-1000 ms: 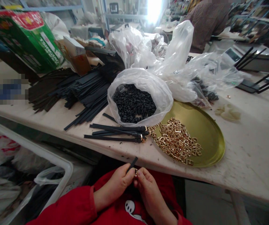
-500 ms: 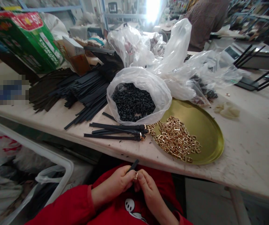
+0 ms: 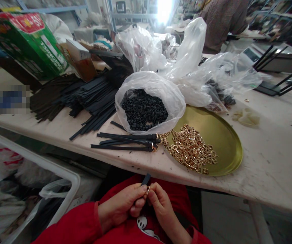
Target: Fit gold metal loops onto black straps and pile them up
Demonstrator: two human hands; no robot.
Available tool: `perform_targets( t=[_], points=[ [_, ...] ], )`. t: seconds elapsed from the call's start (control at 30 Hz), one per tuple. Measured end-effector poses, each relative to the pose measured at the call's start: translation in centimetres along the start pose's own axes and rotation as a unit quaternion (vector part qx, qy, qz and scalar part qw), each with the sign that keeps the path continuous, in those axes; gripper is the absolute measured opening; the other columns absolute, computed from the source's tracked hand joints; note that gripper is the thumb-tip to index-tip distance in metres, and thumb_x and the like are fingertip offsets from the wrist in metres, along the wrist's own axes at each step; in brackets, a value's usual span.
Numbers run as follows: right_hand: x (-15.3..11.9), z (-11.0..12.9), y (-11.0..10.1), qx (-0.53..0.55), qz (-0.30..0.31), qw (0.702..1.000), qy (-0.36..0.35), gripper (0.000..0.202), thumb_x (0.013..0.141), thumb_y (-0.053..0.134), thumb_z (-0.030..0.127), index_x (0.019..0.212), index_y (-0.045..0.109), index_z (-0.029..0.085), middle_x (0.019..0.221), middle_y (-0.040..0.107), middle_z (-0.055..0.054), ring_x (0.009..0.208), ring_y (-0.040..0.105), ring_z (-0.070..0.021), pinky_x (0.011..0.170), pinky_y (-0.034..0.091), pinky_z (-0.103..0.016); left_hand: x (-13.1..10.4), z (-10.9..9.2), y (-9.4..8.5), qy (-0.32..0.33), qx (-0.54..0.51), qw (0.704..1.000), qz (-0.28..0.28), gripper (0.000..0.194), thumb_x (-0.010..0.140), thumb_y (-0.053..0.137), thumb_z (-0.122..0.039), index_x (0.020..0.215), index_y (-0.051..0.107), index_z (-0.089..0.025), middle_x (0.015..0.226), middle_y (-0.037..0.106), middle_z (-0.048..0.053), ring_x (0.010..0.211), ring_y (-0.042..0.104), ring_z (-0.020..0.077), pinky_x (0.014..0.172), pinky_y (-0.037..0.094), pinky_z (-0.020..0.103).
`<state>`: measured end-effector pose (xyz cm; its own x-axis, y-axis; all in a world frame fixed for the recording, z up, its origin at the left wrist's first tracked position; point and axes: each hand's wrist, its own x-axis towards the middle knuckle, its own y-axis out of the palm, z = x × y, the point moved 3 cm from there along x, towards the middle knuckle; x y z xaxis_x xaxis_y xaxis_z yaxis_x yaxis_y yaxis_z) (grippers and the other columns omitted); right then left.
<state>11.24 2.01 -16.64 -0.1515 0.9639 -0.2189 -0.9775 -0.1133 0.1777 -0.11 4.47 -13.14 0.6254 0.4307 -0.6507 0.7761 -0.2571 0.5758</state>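
Note:
Above my lap, my left hand (image 3: 129, 200) is closed around a dark strap (image 3: 146, 179), whose end sticks up past the thumb. My right hand (image 3: 161, 202) pinches a small gold buckle (image 3: 148, 190) between thumb and fingers, right against the strap. How the strap and buckle join is hidden by my fingers. On the table just ahead lie several straps with gold buckles (image 3: 125, 148). To their right, a heap of loose gold buckles (image 3: 193, 149) covers part of a round gold tray (image 3: 228, 142).
Behind the straps stands an open plastic bag (image 3: 178, 96) of small black loops (image 3: 144, 110). Piles of dark strips (image 3: 92, 93) lie left of it, near a green box (image 3: 34, 51). A white bin (image 3: 76, 179) stands at lower left. A person (image 3: 218, 23) is across the table.
My left hand's fingers have shifted and curled lower under the strap. My right fingers have moved slightly up around the buckle, which is turned more edge-on. The view has tilted a little.

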Motion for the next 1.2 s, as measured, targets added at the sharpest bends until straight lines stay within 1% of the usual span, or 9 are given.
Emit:
perform_targets(
  t=[0.13,0.3,0.47,0.57,0.7,0.8,0.97,1.07,1.2],
  points=[
    [0.0,-0.3,0.5,0.082,0.024,0.995,0.058,0.034,0.084,0.046,0.050,0.068,0.045,0.020,0.059,0.044,0.005,0.053,0.037,-0.0094,0.051,0.029,-0.022,0.2,-0.1,-0.5,0.055,0.091,0.994,-0.012,0.034,0.081,0.049,-0.049,0.072,0.040,-0.018,0.050,0.037,-0.010,0.037,0.024,0.0025,0.035,0.016,0.017],
    [0.0,-0.3,0.9,0.178,0.053,0.977,0.102,0.038,0.084,0.045,0.053,0.066,0.045,0.019,0.054,0.042,0.006,0.048,0.036,-0.0083,0.049,0.030,-0.022,0.2,-0.2,-0.8,0.051,0.127,0.991,-0.007,0.034,0.081,0.048,-0.049,0.073,0.043,-0.017,0.050,0.036,-0.010,0.036,0.022,0.0026,0.034,0.015,0.017],
    [0.0,0.0,0.1,0.073,0.007,0.996,0.053,0.020,0.077,0.061,0.038,0.084,0.054,0.020,0.072,0.057,0.002,0.063,0.051,-0.0119,0.059,0.041,-0.023,0.0,-0.4,-1.2,0.038,0.128,0.991,-0.025,0.030,0.082,0.047,-0.046,0.071,0.042,-0.018,0.049,0.033,-0.010,0.038,0.022,0.0036,0.036,0.014,0.018],
    [-0.2,-0.2,-0.2,-0.001,-0.011,0.999,0.035,0.017,0.078,0.060,0.030,0.093,0.058,0.021,0.079,0.062,-0.002,0.070,0.057,-0.0153,0.063,0.045,-0.026,-0.1,-0.3,-1.2,0.033,0.142,0.989,-0.039,0.031,0.080,0.047,-0.047,0.070,0.039,-0.019,0.049,0.033,-0.011,0.038,0.022,0.0038,0.036,0.014,0.018],
    [-0.4,-0.3,-0.3,-0.082,-0.043,0.996,0.018,0.014,0.079,0.058,0.024,0.092,0.062,0.021,0.081,0.066,-0.003,0.072,0.060,-0.0172,0.066,0.047,-0.028,-0.1,-0.3,-1.0,0.043,0.195,0.977,-0.082,0.033,0.080,0.044,-0.050,0.069,0.039,-0.019,0.047,0.034,-0.011,0.037,0.024,0.0041,0.037,0.016,0.019],
    [-0.4,-0.2,-0.3,-0.094,-0.057,0.994,0.006,0.016,0.080,0.057,0.024,0.094,0.063,0.022,0.084,0.066,-0.004,0.075,0.061,-0.0177,0.069,0.047,-0.028,0.1,-0.4,-1.0,0.052,0.225,0.968,-0.101,0.034,0.079,0.043,-0.051,0.070,0.040,-0.019,0.047,0.034,-0.011,0.037,0.025,0.0045,0.036,0.017,0.019],
    [-0.5,-0.3,-0.2,-0.091,-0.051,0.995,-0.004,0.017,0.082,0.055,0.026,0.096,0.062,0.022,0.089,0.066,-0.005,0.081,0.061,-0.0188,0.073,0.047,-0.030,0.2,-0.3,-1.1,0.052,0.206,0.975,-0.067,0.033,0.079,0.042,-0.052,0.072,0.038,-0.020,0.049,0.032,-0.011,0.038,0.023,0.0048,0.036,0.017,0.019],
    [-0.5,-0.4,-0.3,-0.121,-0.059,0.991,-0.016,0.014,0.083,0.053,0.026,0.092,0.062,0.022,0.087,0.066,-0.005,0.080,0.060,-0.0185,0.073,0.046,-0.029,0.4,-0.2,-1.3,0.049,0.220,0.971,-0.077,0.031,0.079,0.041,-0.050,0.072,0.038,-0.020,0.051,0.031,-0.011,0.041,0.023,0.0054,0.037,0.017,0.019],
    [-0.4,-0.4,-0.2,-0.126,-0.031,0.992,-0.002,0.016,0.083,0.052,0.032,0.073,0.057,0.020,0.068,0.059,-0.001,0.062,0.052,-0.0144,0.058,0.040,-0.024,0.5,-0.2,-1.5,0.082,0.289,0.945,-0.126,0.026,0.079,0.042,-0.041,0.068,0.040,-0.018,0.057,0.036,-0.008,0.049,0.029,0.0068,0.043,0.023,0.019]
  ],
)
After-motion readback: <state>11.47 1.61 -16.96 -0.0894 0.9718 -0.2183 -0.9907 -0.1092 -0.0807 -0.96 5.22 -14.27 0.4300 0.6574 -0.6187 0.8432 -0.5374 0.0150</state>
